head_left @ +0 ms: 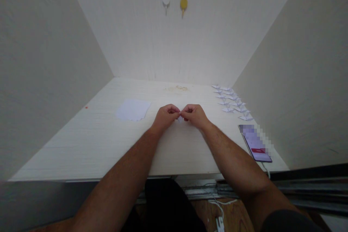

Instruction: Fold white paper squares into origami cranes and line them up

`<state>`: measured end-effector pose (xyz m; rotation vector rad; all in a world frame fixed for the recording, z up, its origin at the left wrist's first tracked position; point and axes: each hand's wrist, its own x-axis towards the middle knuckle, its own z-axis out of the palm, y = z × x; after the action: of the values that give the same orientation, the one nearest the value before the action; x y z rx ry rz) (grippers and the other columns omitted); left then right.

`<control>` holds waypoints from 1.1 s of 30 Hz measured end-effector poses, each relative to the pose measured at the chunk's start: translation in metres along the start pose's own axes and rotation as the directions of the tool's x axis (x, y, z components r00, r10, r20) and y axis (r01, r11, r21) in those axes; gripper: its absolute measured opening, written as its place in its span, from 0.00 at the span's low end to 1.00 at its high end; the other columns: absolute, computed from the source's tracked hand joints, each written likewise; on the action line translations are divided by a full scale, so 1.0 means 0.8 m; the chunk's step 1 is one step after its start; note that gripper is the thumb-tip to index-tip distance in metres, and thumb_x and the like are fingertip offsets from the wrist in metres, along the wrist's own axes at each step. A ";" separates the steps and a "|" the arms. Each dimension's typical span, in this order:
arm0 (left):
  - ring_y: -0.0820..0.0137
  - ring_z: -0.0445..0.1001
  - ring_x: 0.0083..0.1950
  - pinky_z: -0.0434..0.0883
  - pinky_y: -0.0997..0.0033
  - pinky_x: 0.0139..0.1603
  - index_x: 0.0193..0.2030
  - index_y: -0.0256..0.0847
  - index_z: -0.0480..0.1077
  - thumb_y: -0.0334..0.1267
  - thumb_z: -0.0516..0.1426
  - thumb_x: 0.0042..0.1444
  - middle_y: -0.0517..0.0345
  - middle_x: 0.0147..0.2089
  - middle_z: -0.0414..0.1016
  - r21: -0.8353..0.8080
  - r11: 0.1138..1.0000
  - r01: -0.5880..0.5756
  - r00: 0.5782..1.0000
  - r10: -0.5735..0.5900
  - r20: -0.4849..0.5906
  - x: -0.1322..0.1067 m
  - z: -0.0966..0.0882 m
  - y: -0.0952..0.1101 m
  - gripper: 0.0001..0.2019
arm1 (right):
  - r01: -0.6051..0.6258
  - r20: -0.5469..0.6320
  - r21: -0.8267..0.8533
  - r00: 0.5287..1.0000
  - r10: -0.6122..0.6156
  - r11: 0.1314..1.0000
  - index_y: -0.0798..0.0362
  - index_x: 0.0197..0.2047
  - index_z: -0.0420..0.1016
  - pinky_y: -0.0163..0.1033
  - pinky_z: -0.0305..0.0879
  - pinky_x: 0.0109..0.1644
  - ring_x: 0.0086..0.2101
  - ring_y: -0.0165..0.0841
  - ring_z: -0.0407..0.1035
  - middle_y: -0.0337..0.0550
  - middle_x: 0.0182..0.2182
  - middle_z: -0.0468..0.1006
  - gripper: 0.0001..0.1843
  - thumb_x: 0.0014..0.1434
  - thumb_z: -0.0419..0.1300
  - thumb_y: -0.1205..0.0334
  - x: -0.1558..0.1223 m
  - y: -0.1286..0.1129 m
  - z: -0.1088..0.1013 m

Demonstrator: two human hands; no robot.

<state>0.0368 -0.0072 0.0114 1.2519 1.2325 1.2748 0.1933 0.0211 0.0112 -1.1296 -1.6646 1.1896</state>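
A small folded piece of white paper (180, 119) is pinched between my two hands above the middle of the white table. My left hand (166, 116) grips it from the left with thumb and fingertips. From the other side, my right hand (194, 115) pinches it the same way, and the fingertips of both hands almost meet. Most of the paper's shape is hidden by the fingers. To the left lies a stack of white paper sheets (134, 110), fanned a little at its edges. Several folded paper cranes (227, 110) stand in rows at the right.
A phone (255, 143) with its screen lit lies near the right front edge, a white cable (265, 169) running off it. Walls enclose the table (89, 145) at the back and both sides. A white and a yellow hook (183, 3) are on the back wall.
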 end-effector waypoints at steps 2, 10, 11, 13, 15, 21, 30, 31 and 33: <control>0.77 0.64 0.20 0.59 0.76 0.21 0.26 0.38 0.71 0.32 0.64 0.39 0.63 0.18 0.69 -0.087 0.996 0.019 1.000 -0.021 -0.021 0.002 -0.002 -0.002 0.06 | 0.010 0.002 0.066 1.000 -0.011 0.998 0.56 0.27 0.76 0.32 0.59 0.23 0.19 0.26 0.65 0.37 0.17 0.73 0.10 0.46 0.66 0.57 0.002 0.002 0.001; 0.75 0.72 0.26 0.67 0.76 0.27 0.38 0.38 0.72 0.32 0.63 0.39 0.61 0.26 0.74 -0.474 0.871 0.126 0.986 -0.162 -0.037 0.004 -0.011 0.006 0.15 | 0.192 -0.100 0.228 0.980 -0.173 0.955 0.53 0.32 0.74 0.33 0.64 0.25 0.20 0.26 0.65 0.33 0.19 0.73 0.12 0.45 0.68 0.56 0.003 -0.002 0.000; 0.75 0.72 0.26 0.67 0.76 0.28 0.37 0.38 0.72 0.32 0.64 0.39 0.60 0.26 0.75 -0.485 0.865 0.129 0.986 -0.166 -0.033 0.003 -0.011 0.007 0.15 | 0.194 -0.095 0.226 0.980 -0.177 0.955 0.53 0.31 0.74 0.33 0.64 0.25 0.20 0.26 0.65 0.33 0.19 0.72 0.12 0.45 0.68 0.57 0.002 -0.003 0.001; 0.74 0.74 0.27 0.67 0.76 0.28 0.36 0.38 0.71 0.32 0.63 0.39 0.59 0.27 0.75 -0.495 0.859 0.127 0.986 -0.164 -0.032 0.003 -0.011 0.007 0.14 | 0.190 -0.087 0.211 0.981 -0.176 0.959 0.53 0.31 0.74 0.33 0.63 0.24 0.20 0.26 0.65 0.34 0.19 0.73 0.12 0.44 0.68 0.57 0.001 -0.004 0.003; 0.73 0.75 0.28 0.68 0.76 0.29 0.35 0.39 0.70 0.31 0.64 0.39 0.59 0.28 0.76 -0.492 0.862 0.118 0.987 -0.156 -0.036 0.003 -0.010 0.006 0.13 | 0.189 -0.099 0.193 0.980 -0.172 0.963 0.53 0.31 0.73 0.33 0.62 0.24 0.20 0.25 0.65 0.34 0.19 0.73 0.12 0.44 0.68 0.58 0.000 -0.004 0.005; 0.73 0.75 0.29 0.66 0.77 0.27 0.33 0.39 0.69 0.32 0.66 0.37 0.60 0.27 0.75 -0.437 0.897 0.073 0.994 -0.101 -0.040 0.003 -0.008 0.002 0.14 | 0.180 -0.148 0.204 0.977 -0.152 0.962 0.52 0.32 0.71 0.33 0.64 0.25 0.21 0.26 0.67 0.34 0.20 0.73 0.13 0.44 0.67 0.57 0.002 -0.003 0.006; 0.72 0.74 0.27 0.67 0.73 0.28 0.31 0.37 0.71 0.31 0.66 0.35 0.58 0.26 0.76 -0.316 0.948 0.045 0.999 -0.052 -0.014 0.004 -0.004 -0.005 0.13 | 0.182 -0.202 0.146 0.968 -0.150 0.972 0.52 0.29 0.72 0.33 0.63 0.23 0.20 0.26 0.66 0.35 0.20 0.74 0.11 0.44 0.68 0.58 0.003 -0.007 0.005; 0.72 0.73 0.28 0.67 0.73 0.29 0.31 0.37 0.72 0.31 0.66 0.35 0.57 0.26 0.76 -0.305 0.952 0.035 0.999 -0.040 -0.011 0.004 -0.004 -0.005 0.13 | 0.182 -0.200 0.143 0.968 -0.152 0.973 0.52 0.29 0.72 0.33 0.63 0.23 0.20 0.26 0.66 0.35 0.20 0.74 0.12 0.44 0.68 0.57 0.003 -0.007 0.005; 0.72 0.73 0.28 0.68 0.72 0.30 0.32 0.36 0.74 0.32 0.67 0.35 0.57 0.28 0.77 -0.293 0.956 0.019 1.000 -0.021 -0.002 0.004 -0.003 -0.005 0.13 | 0.187 -0.196 0.138 0.968 -0.158 0.973 0.52 0.29 0.72 0.33 0.63 0.23 0.20 0.26 0.66 0.35 0.20 0.74 0.12 0.44 0.68 0.57 0.003 -0.006 0.004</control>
<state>0.0341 -0.0041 0.0079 1.0189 1.0121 1.3896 0.1884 0.0218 0.0153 -0.9470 -1.4710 1.0513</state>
